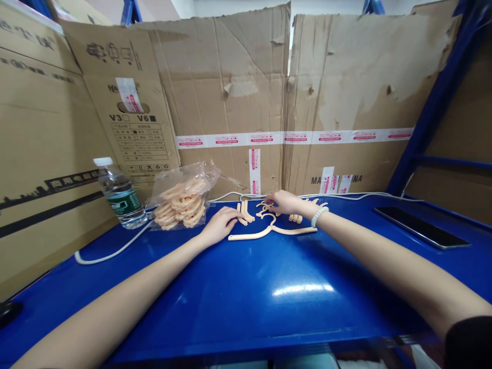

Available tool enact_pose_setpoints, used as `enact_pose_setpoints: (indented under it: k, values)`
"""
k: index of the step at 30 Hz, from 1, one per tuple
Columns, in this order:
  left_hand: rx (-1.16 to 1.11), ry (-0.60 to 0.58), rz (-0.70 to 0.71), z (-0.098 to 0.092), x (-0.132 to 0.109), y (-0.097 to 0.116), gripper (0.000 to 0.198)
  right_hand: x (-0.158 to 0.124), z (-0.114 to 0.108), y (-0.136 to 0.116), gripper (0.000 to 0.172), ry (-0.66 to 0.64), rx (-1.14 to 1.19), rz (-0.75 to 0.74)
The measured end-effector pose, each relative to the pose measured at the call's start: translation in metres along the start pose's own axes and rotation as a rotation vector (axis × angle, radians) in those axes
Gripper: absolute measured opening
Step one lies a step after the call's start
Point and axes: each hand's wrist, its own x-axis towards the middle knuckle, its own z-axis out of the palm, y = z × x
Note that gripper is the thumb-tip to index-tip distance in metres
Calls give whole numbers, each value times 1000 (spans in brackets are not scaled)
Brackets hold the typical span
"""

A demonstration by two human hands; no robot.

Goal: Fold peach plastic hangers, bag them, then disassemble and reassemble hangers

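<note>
A peach-coloured folding hanger [255,236] lies spread on the blue table, its hook standing toward the cardboard. My left hand [221,225] rests on the table to the left of it, fingers stretched out and apart, their tips at a small group of loose hanger arms [248,215]. Behind the hanger, my right hand [286,202] reaches into a little pile of hanger hooks [264,208], its fingertips pinched on one of them. More short peach pieces [295,219] lie beneath my right wrist, partly covered by it.
A clear plastic bag [180,200] full of peach hanger parts stands left, beside a water bottle [122,197]. A black phone [422,227] lies right. White cable [111,260] runs along the left and back. Cardboard sheets [230,102] wall the table's [230,297] back.
</note>
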Motion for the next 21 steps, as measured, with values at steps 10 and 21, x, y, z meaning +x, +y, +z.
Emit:
enact_pose_setpoints:
  k: [10, 21]
  values:
    - [-23, -45, 2, 0, 1, 1, 16, 13, 13, 1, 19, 26, 147, 88]
    - [-61, -42, -32, 0, 4, 4, 16, -40, -7, -9, 15, 311, 916, 256]
